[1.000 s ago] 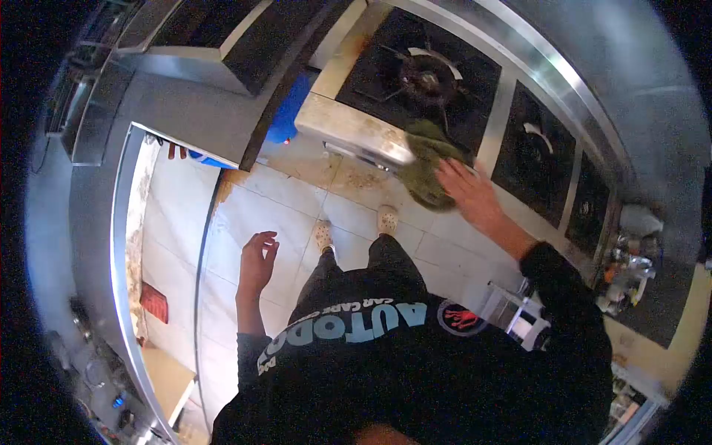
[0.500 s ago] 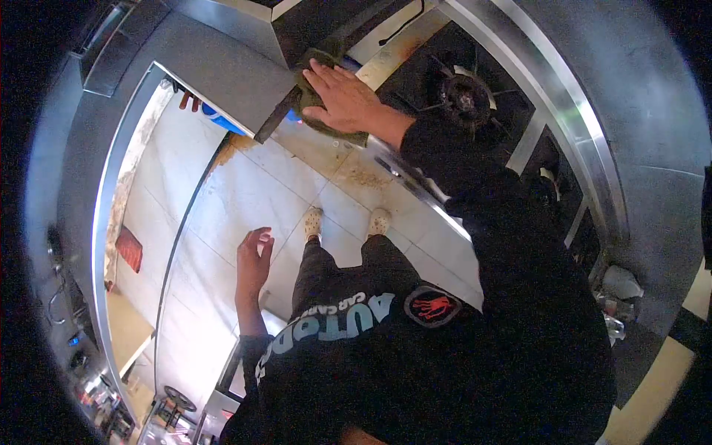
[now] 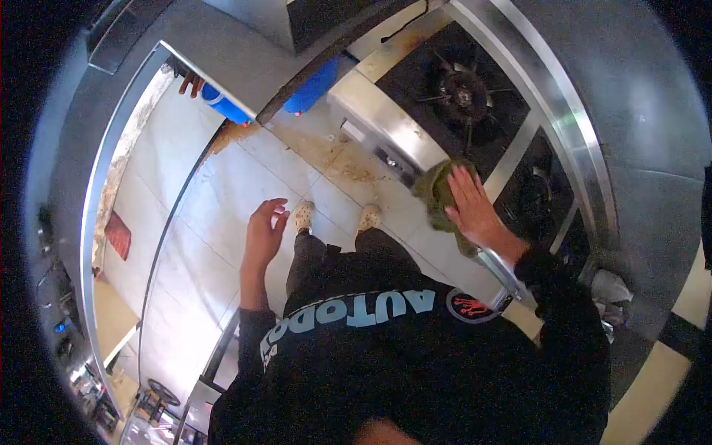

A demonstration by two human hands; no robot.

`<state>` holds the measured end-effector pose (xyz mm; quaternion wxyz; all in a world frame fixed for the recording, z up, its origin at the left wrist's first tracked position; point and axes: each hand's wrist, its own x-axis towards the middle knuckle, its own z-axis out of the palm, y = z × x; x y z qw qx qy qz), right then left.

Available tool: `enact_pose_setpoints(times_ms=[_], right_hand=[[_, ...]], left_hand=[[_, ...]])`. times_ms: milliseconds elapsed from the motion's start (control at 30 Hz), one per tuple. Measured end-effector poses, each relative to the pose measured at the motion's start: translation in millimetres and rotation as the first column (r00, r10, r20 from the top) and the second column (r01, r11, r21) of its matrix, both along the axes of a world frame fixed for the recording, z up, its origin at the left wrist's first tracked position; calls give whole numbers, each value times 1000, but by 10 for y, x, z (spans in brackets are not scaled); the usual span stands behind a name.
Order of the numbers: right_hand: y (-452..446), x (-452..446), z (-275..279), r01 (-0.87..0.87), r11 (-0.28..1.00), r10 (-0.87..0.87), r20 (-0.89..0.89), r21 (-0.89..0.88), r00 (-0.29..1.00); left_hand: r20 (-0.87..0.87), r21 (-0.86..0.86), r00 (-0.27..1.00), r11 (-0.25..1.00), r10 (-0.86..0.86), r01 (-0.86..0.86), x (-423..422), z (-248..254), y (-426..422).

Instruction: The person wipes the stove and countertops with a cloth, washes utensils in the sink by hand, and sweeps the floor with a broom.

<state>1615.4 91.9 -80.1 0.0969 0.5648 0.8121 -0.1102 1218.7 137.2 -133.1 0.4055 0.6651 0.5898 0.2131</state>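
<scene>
My right hand [image 3: 476, 213] holds a green cloth [image 3: 436, 191] against the front edge of the stove [image 3: 393, 119], its fingers stretched flat along the top. Part of the cloth hangs over the edge, and what lies beneath the palm is hidden. Just past the cloth, a control knob [image 3: 395, 164] shows on the stove's steel front. My left hand [image 3: 265, 228] hangs in the air over the floor, its fingers loosely bent and apart with nothing in them.
Black burners with a pan support [image 3: 461, 93] lie beyond my right arm. A steel counter [image 3: 222, 55] juts out at the upper left. Blue containers [image 3: 311, 85] stand below it. Brown stains [image 3: 348, 167] mark the tiled floor [image 3: 222, 200] ahead of my shoes.
My right hand and the cloth have moved from the stove's far left corner rightward and nearer to me along its front edge. My left hand has risen slightly.
</scene>
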Motion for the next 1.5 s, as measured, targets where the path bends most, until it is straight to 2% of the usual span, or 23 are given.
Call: enact_pose_setpoints(times_ms=[33,133,300,433,500,567,700,800,833,867,900,967,1000,1067,1100,1167,1200,1267,1333,1400,1433,1500], right_hand=[[222,-162,-21,-11,1000,11,-12,0,1000],[882,-690,-142,-62,971,94,-131,229,987],[1854,-1349,-343,-108,906,183,-148,410,972],[1987,-1536,-433,-110,864,154,-50,491,987],[1681,-1336,-354,-84,857,129,-54,509,990],[1156,-1076,-176,20,933,29,-131,359,991],[171,-360,-59,165,962,-153,-72,219,986],[-276,-38,-4,193,963,-182,-75,188,980],[-328,-10,88,194,964,-194,-16,180,981],[-359,32,145,194,966,-205,44,173,978],[-370,49,172,186,966,-197,47,179,979],[-372,36,173,404,914,-392,-187,29,901],[-424,82,44,381,922,-351,-268,67,897],[-524,85,-129,337,934,-284,-324,122,902],[-519,77,-175,295,938,-213,-369,184,905],[-321,3,-214,305,938,-228,-369,164,901],[-124,-62,-233,272,943,-172,-418,193,892],[323,-235,-350,217,937,-67,-468,274,881],[811,-459,-445,158,914,18,-425,374,905],[1110,-653,-442,135,896,39,-378,423,925],[1201,-739,-403,119,905,35,-352,407,935],[1196,-754,-394,124,915,11,-332,383,943]], left_hand=[[13,38,1000,999,-10,9,8,38,-3],[20,85,1000,996,-4,2,-44,177,-57],[62,89,994,993,-86,80,-183,405,-2],[60,103,971,969,-232,226,-285,590,195],[38,197,948,933,-315,302,-402,520,358],[-22,191,952,933,-307,305,-426,564,491],[-16,302,951,905,-308,298,-94,717,615],[38,385,907,843,-420,375,514,544,508],[64,393,881,824,-468,409,802,499,421],[65,459,800,730,-597,507,1097,547,301],[76,398,769,726,-635,561,1402,470,118],[37,429,692,637,-721,641,1953,360,-132],[36,426,695,640,-718,639,2140,261,-196],[-185,500,826,673,-532,545,2367,93,-240],[-190,501,828,674,-527,544,2393,96,-205],[-333,447,848,723,-411,526,2364,124,-117],[-344,436,842,724,-415,535,2327,110,-33],[-444,474,865,758,-233,448,2252,67,285],[-533,532,840,733,-100,424,2101,-14,715],[-551,563,832,709,-60,424,1951,-14,1168],[-522,538,842,713,-138,451,1899,81,1304],[-451,605,875,661,-176,444,1881,17,1311]])
